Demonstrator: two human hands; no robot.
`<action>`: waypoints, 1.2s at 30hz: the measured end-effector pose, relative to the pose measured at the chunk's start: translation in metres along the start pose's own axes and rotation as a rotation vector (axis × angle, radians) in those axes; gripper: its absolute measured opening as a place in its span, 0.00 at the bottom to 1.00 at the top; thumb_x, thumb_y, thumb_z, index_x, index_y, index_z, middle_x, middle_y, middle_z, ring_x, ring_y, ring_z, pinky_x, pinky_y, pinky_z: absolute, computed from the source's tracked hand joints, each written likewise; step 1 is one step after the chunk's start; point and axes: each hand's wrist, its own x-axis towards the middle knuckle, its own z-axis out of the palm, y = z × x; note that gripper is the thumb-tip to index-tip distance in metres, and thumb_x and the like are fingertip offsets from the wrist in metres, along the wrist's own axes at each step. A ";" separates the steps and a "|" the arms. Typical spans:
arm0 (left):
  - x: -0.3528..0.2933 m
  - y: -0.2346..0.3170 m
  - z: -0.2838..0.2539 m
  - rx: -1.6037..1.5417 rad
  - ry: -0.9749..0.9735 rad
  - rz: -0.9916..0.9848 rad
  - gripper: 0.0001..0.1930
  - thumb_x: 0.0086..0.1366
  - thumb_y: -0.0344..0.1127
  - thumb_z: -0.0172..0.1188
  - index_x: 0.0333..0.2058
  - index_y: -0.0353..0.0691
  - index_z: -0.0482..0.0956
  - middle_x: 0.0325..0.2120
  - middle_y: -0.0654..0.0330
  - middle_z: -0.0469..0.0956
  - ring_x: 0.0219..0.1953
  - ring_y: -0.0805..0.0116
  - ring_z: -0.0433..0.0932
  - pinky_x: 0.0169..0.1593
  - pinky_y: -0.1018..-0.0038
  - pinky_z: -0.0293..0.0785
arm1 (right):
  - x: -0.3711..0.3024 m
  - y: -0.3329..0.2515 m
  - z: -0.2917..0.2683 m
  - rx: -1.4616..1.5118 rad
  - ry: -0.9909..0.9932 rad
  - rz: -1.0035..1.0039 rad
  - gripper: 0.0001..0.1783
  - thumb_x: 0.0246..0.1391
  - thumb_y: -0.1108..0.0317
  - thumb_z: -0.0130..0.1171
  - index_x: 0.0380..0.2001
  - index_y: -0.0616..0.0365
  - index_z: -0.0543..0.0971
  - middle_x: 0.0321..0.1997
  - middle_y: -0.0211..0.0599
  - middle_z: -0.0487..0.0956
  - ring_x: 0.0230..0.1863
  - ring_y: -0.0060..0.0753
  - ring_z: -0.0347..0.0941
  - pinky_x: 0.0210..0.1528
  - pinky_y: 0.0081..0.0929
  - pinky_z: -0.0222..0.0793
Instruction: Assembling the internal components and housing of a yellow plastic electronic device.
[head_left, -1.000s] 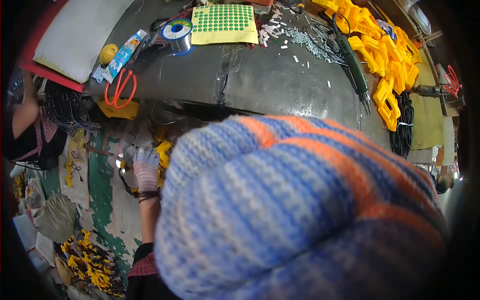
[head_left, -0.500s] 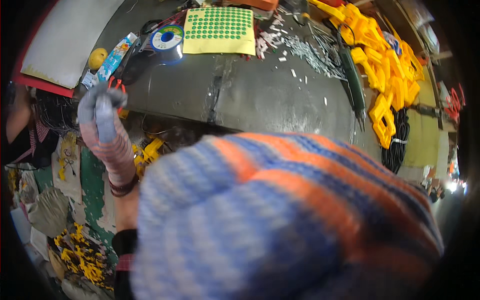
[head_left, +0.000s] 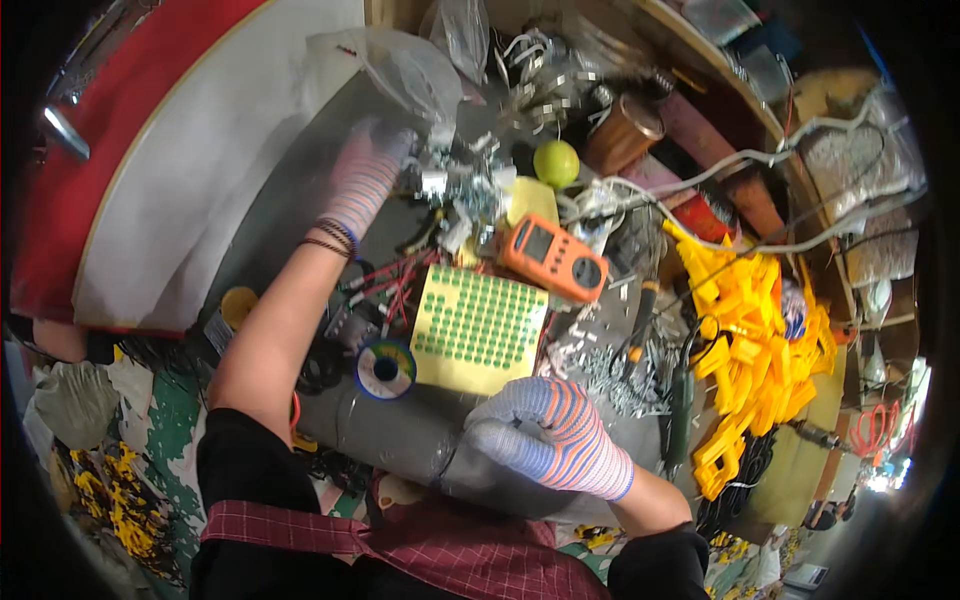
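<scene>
My left hand [head_left: 375,165], in a striped knit glove, reaches over the far left part of the bench. Motion smears its fingers beside a pile of small metal and white parts [head_left: 465,185]. Low over the near edge is my right hand [head_left: 550,435], gloved the same way, with fingers curled together; whatever they may hold is hidden. Just beyond it lies a yellow sheet of green round stickers [head_left: 480,330]. A solder wire spool [head_left: 385,370] sits left of the sheet, and an orange multimeter [head_left: 553,258] rests behind it.
Yellow plastic housings [head_left: 760,330] are heaped at the right, near a dark green screwdriver-like tool [head_left: 680,410]. Loose screws [head_left: 625,380] lie beside my right hand. A yellow-green ball [head_left: 556,163] and a copper-coloured cylinder [head_left: 625,135] stand at the back. White cables [head_left: 740,160] hang across the far right.
My right glove, which filled the lower view close up, is now down by the bench edge. My left hand has gone from the near left edge to the far parts pile. The view has shifted.
</scene>
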 end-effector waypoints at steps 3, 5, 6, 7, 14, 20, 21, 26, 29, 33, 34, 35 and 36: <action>0.055 -0.072 0.035 -0.077 -0.022 0.009 0.32 0.59 0.44 0.70 0.57 0.36 0.67 0.51 0.56 0.78 0.51 0.66 0.76 0.57 0.69 0.71 | 0.030 -0.019 -0.031 -0.039 0.002 0.140 0.15 0.58 0.57 0.62 0.32 0.59 0.83 0.28 0.42 0.80 0.29 0.40 0.78 0.35 0.32 0.73; 0.028 0.017 0.040 -0.087 -0.152 -0.040 0.37 0.54 0.48 0.73 0.56 0.36 0.68 0.51 0.53 0.78 0.52 0.64 0.76 0.58 0.68 0.70 | 0.041 -0.011 -0.064 -0.188 0.125 0.288 0.16 0.59 0.56 0.61 0.32 0.60 0.82 0.25 0.41 0.78 0.28 0.40 0.77 0.35 0.32 0.72; 0.028 0.033 0.019 0.022 -0.194 -0.080 0.39 0.53 0.51 0.74 0.56 0.36 0.67 0.51 0.52 0.78 0.52 0.63 0.76 0.59 0.67 0.71 | 0.058 -0.015 -0.073 -0.242 0.157 0.397 0.15 0.58 0.58 0.61 0.32 0.61 0.81 0.25 0.41 0.79 0.27 0.39 0.76 0.34 0.32 0.72; 0.035 0.037 0.024 0.086 -0.183 -0.115 0.43 0.50 0.59 0.72 0.57 0.36 0.68 0.51 0.49 0.78 0.55 0.56 0.75 0.60 0.65 0.70 | 0.066 -0.013 -0.083 -0.286 0.233 0.314 0.16 0.58 0.58 0.61 0.32 0.62 0.81 0.25 0.42 0.79 0.26 0.37 0.76 0.33 0.32 0.71; 0.104 0.063 0.043 -0.047 -0.481 -0.136 0.29 0.66 0.56 0.58 0.54 0.38 0.75 0.49 0.49 0.80 0.52 0.53 0.78 0.57 0.66 0.69 | 0.126 0.011 -0.117 -0.223 0.512 0.369 0.18 0.56 0.57 0.63 0.30 0.65 0.81 0.22 0.45 0.79 0.23 0.33 0.73 0.32 0.29 0.70; 0.179 0.032 0.108 -0.189 -0.711 0.065 0.34 0.64 0.53 0.62 0.62 0.39 0.67 0.56 0.51 0.76 0.58 0.59 0.73 0.63 0.66 0.64 | 0.124 0.024 -0.114 -0.150 0.663 0.416 0.16 0.57 0.60 0.64 0.30 0.65 0.80 0.23 0.33 0.77 0.26 0.20 0.69 0.31 0.24 0.67; 0.184 0.040 0.114 -0.263 -0.621 0.172 0.36 0.61 0.52 0.66 0.62 0.37 0.67 0.57 0.50 0.74 0.58 0.58 0.72 0.63 0.66 0.64 | 0.118 0.025 -0.118 -0.087 0.707 0.443 0.14 0.58 0.61 0.63 0.29 0.65 0.80 0.23 0.32 0.77 0.26 0.20 0.69 0.31 0.25 0.67; 0.251 0.065 0.114 -0.059 -0.590 -0.074 0.35 0.58 0.62 0.61 0.50 0.33 0.78 0.49 0.41 0.78 0.54 0.46 0.75 0.58 0.62 0.69 | 0.101 0.036 -0.129 -0.126 0.799 0.509 0.11 0.60 0.65 0.60 0.31 0.64 0.80 0.24 0.33 0.77 0.26 0.21 0.69 0.32 0.25 0.66; 0.348 -0.057 0.141 -0.011 -0.308 0.160 0.19 0.70 0.42 0.44 0.45 0.38 0.81 0.46 0.46 0.80 0.49 0.47 0.78 0.51 0.60 0.73 | 0.141 0.037 -0.142 -0.336 0.779 0.387 0.12 0.61 0.65 0.58 0.39 0.65 0.79 0.30 0.40 0.79 0.31 0.26 0.72 0.37 0.26 0.69; 0.348 -0.076 0.172 0.297 -0.183 0.154 0.22 0.66 0.47 0.50 0.46 0.33 0.78 0.46 0.41 0.79 0.51 0.44 0.77 0.52 0.57 0.73 | 0.199 0.087 -0.161 -0.104 0.821 0.191 0.23 0.62 0.63 0.56 0.56 0.66 0.73 0.50 0.47 0.80 0.51 0.33 0.76 0.56 0.26 0.68; 0.289 -0.021 0.184 -0.074 -0.109 -0.018 0.23 0.65 0.49 0.53 0.46 0.33 0.78 0.45 0.39 0.79 0.51 0.42 0.77 0.52 0.57 0.72 | 0.202 0.093 -0.172 -0.282 0.829 0.233 0.26 0.63 0.62 0.55 0.59 0.67 0.70 0.55 0.51 0.78 0.55 0.38 0.75 0.59 0.30 0.67; 0.275 -0.005 0.179 -0.060 0.001 -0.026 0.25 0.60 0.48 0.61 0.46 0.31 0.76 0.43 0.36 0.78 0.51 0.40 0.76 0.53 0.56 0.71 | 0.217 0.107 -0.172 -0.295 0.895 0.233 0.29 0.62 0.59 0.56 0.59 0.68 0.69 0.56 0.54 0.77 0.56 0.44 0.75 0.60 0.33 0.67; 0.233 0.039 0.173 -0.076 0.053 0.017 0.24 0.58 0.43 0.65 0.45 0.29 0.75 0.42 0.37 0.77 0.49 0.41 0.76 0.54 0.57 0.71 | 0.221 0.134 -0.180 -0.325 0.976 0.259 0.32 0.61 0.55 0.57 0.60 0.69 0.69 0.57 0.57 0.76 0.58 0.50 0.74 0.61 0.35 0.66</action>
